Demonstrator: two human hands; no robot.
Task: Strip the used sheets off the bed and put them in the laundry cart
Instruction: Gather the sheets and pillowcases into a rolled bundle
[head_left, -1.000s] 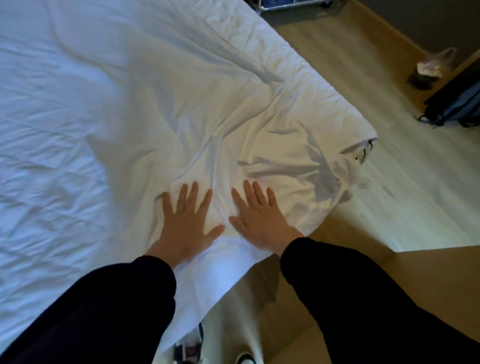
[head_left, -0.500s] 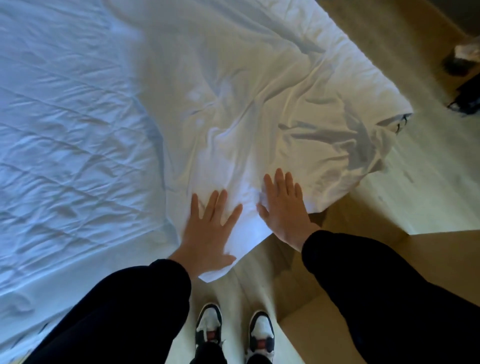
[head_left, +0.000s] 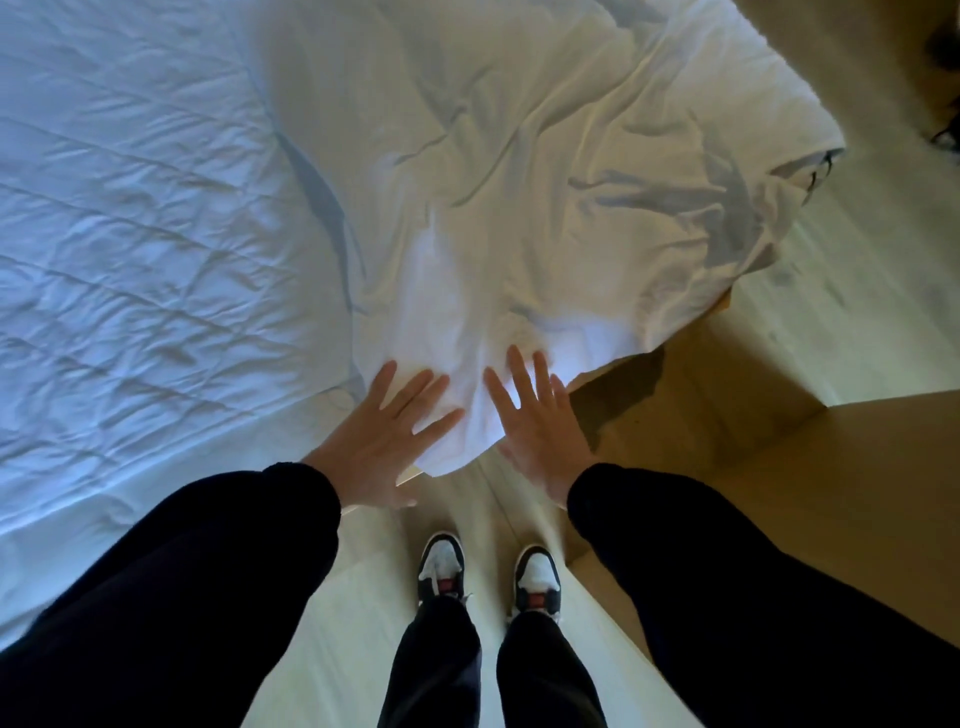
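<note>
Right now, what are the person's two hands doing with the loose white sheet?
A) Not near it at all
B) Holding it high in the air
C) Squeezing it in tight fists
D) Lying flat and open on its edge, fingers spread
D: the left hand and the right hand lie open with spread fingers on the near edge of the white sheet, gripping nothing.

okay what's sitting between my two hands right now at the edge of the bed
In the head view, a bunched corner of the loose white sheet lies between your left hand and right hand, hanging off the bed edge. Both hands are spread flat.
</note>
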